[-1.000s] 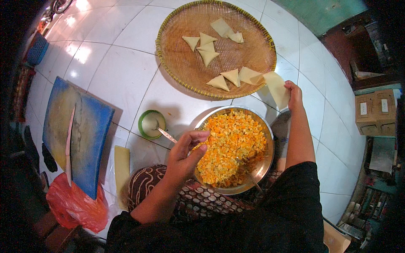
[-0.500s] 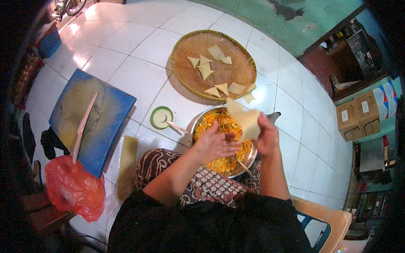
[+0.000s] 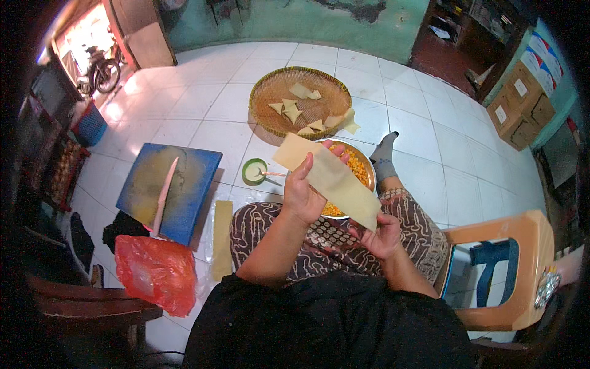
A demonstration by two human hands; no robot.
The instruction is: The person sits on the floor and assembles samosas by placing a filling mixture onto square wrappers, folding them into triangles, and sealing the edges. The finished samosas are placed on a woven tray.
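Both forearms rise from the bottom centre of the frame. The left hand (image 3: 305, 192) is raised palm-up, fingers gripping the upper part of a long pale strip of thin dough wrapper (image 3: 329, 178); the right hand (image 3: 382, 235) pinches its lower end. The strip slants across the middle of the frame and hides much of the round metal bowl of orange filling (image 3: 358, 169) behind it.

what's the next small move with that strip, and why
Probably fold one end of the strip over into a cone: both the left hand and right hand hold it flat and unfilled above the filling bowl, and folded triangles already lie on the tray.
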